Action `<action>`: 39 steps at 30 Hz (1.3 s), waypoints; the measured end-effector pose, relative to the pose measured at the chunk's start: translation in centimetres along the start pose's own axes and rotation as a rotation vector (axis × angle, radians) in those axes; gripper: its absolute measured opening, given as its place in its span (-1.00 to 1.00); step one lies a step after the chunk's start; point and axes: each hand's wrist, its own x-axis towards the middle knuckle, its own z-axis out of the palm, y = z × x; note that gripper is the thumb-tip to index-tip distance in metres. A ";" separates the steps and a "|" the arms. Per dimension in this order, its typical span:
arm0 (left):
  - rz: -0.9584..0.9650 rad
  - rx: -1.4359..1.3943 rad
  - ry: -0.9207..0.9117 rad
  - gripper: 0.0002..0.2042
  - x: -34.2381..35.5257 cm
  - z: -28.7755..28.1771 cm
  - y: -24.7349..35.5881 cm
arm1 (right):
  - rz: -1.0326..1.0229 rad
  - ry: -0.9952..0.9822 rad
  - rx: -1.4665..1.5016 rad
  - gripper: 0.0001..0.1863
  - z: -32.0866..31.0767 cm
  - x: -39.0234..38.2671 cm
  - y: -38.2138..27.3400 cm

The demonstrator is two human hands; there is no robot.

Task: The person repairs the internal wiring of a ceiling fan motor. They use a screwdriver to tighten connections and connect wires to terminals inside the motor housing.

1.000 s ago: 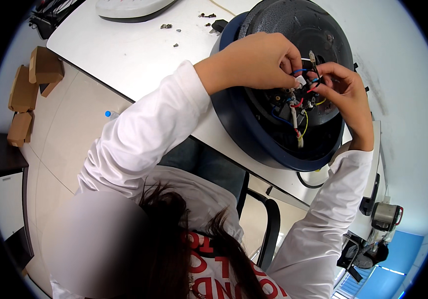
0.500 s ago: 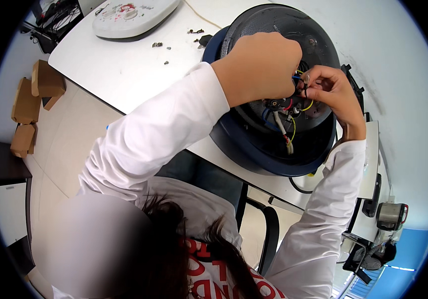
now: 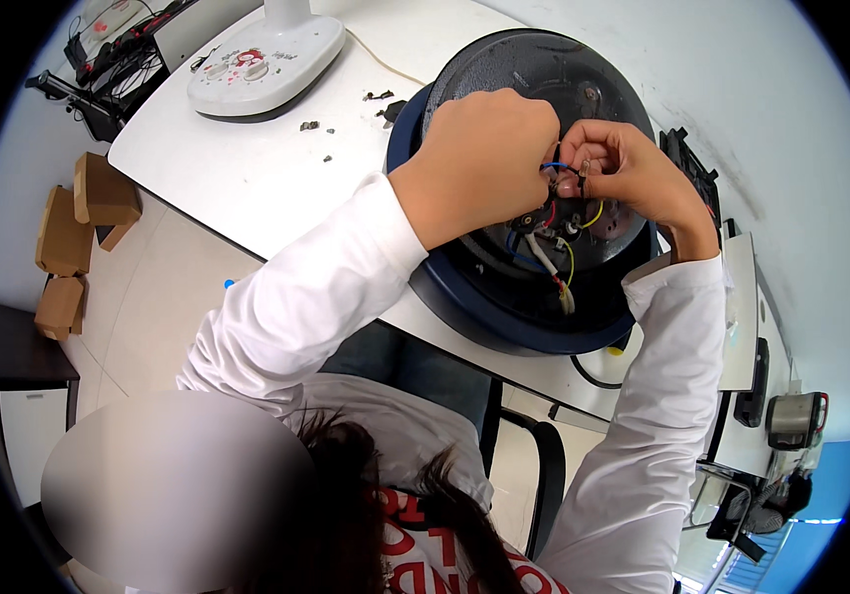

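Observation:
A round dark-blue appliance housing (image 3: 489, 322) stands on the white table, with a dark metal round part (image 3: 504, 64) tilted in it and its wiring exposed. Above the wiring, my left hand (image 3: 489, 153) is closed, back of the hand up; whatever its fingers grip is hidden. Opposite it, my right hand (image 3: 638, 178) pinches a dark wire end with a pale tip (image 3: 584, 176). A blue wire (image 3: 556, 165) spans the small gap between the hands. Below them lie a yellow-green wire (image 3: 571, 265) and a white sleeved cable (image 3: 542, 255).
A white appliance base with knobs (image 3: 262, 74) stands at the table's far left. Small dark parts (image 3: 309, 126) are scattered near it. Cardboard boxes (image 3: 71, 233) sit on the floor at left. A black chair armrest (image 3: 544, 475) and a metal pot (image 3: 794, 421) are at right.
Both hands have shifted slightly left in the picture with the appliance, as the view moved. The right fingers now sit closer to the left hand.

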 end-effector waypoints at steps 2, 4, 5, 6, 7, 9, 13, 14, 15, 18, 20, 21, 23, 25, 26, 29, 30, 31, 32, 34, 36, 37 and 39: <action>-0.020 0.010 -0.027 -0.89 -0.1 -0.2 0.1 | -0.010 0.003 -0.017 -0.81 0.3 0.0 -0.2; 0.028 0.016 0.024 -0.89 -0.2 0.2 -0.3 | -0.006 0.010 -0.011 -0.80 0.5 -0.2 -0.5; 0.053 0.019 0.051 -0.89 -0.2 0.3 -0.5 | 0.001 0.014 0.008 -0.79 0.7 -0.3 -0.6; 0.027 -0.024 0.020 -0.89 -0.2 0.3 -0.7 | 0.007 0.015 0.028 -0.78 0.8 -0.2 -0.6; 0.001 -0.067 -0.011 -0.89 -0.2 0.1 -0.9 | 0.012 0.008 0.002 -0.78 0.8 -0.2 -0.6; -0.037 -0.092 -0.053 -0.88 -0.3 -0.1 -0.8 | 0.021 -0.006 -0.049 -0.78 0.8 -0.1 -0.7; -0.022 -0.015 0.003 -0.88 -0.7 -0.1 -0.3 | 0.047 -0.024 -0.010 -0.76 0.9 0.0 -0.7; -0.002 0.006 0.043 -0.88 -0.8 0.0 -0.3 | 0.043 -0.027 0.029 -0.76 0.4 0.1 0.1; -0.004 0.006 0.038 -0.87 -0.8 0.0 -0.2 | 0.040 -0.032 0.069 -0.76 0.4 0.2 0.2; -0.013 -0.021 0.019 -0.87 -1.0 -0.2 0.0 | 0.066 0.019 0.017 -0.75 0.9 -0.5 -0.5; -0.023 -0.072 0.000 -0.86 -1.2 -0.5 -0.1 | 0.061 0.028 0.068 -0.77 1.0 -1.0 -0.7; -0.022 -0.085 -0.002 -0.86 -1.4 -0.5 -0.2 | 0.056 0.030 0.095 -0.78 1.0 -1.0 -0.7; -0.019 -0.109 -0.007 -0.85 -2.0 -0.7 -0.4 | 0.038 0.014 0.090 -0.78 1.0 -1.0 -0.4; -0.026 -0.138 0.017 -0.85 -2.0 -0.5 -0.6 | 0.050 0.000 0.100 -0.76 0.4 -1.4 -0.3; -0.029 -0.152 0.030 -0.85 -2.0 -0.4 -0.7 | 0.068 -0.012 0.115 -0.75 0.0 -1.6 -0.2; 0.009 -0.126 0.085 -0.84 -2.1 0.1 -1.0 | 0.105 0.030 0.127 -0.74 0.2 -1.7 0.1; 0.005 -0.135 0.080 -0.84 -2.2 0.0 -0.9 | 0.116 0.056 0.125 -0.74 0.4 -1.8 0.2; 0.001 -0.145 0.075 -0.84 -2.3 -0.1 -0.8 | 0.113 0.051 0.101 -0.75 0.4 -1.8 0.3; -0.002 -0.155 0.069 -0.84 -2.4 -0.2 -0.8 | 0.111 0.048 0.076 -0.75 0.2 -1.9 0.3; -0.038 -0.183 0.033 -0.84 -2.5 -0.2 -0.9 | 0.108 0.081 0.033 -0.77 0.6 -2.3 0.3; -0.046 -0.194 0.022 -0.84 -2.6 -0.2 -1.0 | 0.102 0.153 -0.010 -0.78 1.6 -3.0 -0.2; -0.037 -0.191 0.029 -0.84 -2.7 -0.1 -1.0 | 0.069 0.163 -0.021 -0.79 1.8 -3.2 0.0; -0.030 -0.184 0.038 -0.84 -2.7 -0.1 -1.0 | 0.004 0.187 -0.044 -0.81 2.1 -3.5 0.7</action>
